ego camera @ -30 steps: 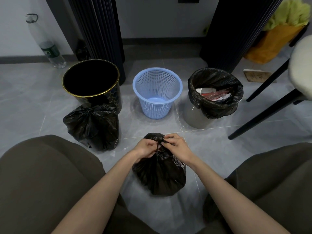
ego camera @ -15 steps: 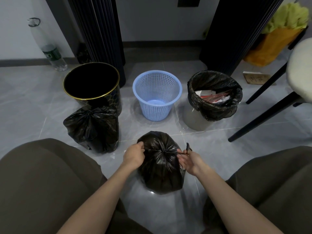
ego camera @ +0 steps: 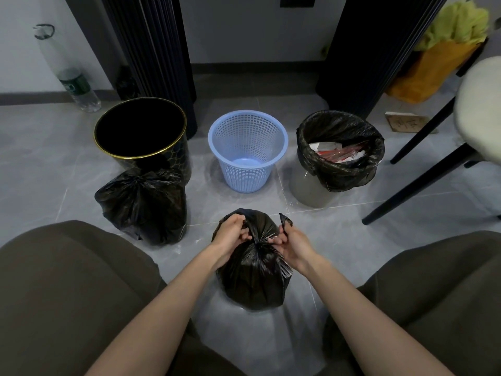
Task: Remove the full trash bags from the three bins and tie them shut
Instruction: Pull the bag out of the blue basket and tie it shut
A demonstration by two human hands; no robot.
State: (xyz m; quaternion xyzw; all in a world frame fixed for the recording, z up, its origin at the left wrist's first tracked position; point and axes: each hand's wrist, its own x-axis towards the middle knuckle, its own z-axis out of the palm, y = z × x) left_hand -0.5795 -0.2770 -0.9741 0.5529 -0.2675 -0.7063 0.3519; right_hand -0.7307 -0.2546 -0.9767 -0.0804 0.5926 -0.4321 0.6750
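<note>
Hands: left hand [ego camera: 230, 236] curled round one twisted tail of the bag [ego camera: 254, 283]; right hand [ego camera: 294, 241] pinching the other tail, whose tip pokes up past the grip. Both meet at the gathered neck, close together, over the knot.

Bag: black, full, standing on the floor [ego camera: 339, 240] between the knees [ego camera: 81, 253], in front of the blue bin [ego camera: 248, 169]. Knot looks part-made; whether it is drawn tight cannot be told.

Risks, judged:
- Thin film stretched at the neck; a hard pull outward may tear a tail or split the gathers, spilling the load.
- Short right tail; a slack pinch may let it slip through and the knot open.
- Bag is unsupported; a sideways tug may tip it.

Beyond: second bag [ego camera: 141, 207], neck closed, just in front of the black bin [ego camera: 177, 164], which shows no liner. Blue bin bare inside. Grey bin [ego camera: 307, 191] at right, liner [ego camera: 341, 175] folded over its rim, paper and red wrappers inside; not yet lifted. Chair leg [ego camera: 423, 181] stands near it and could snag that liner on the way out. Bottle [ego camera: 78, 85] by the wall [ego camera: 16, 50], well apart.
</note>
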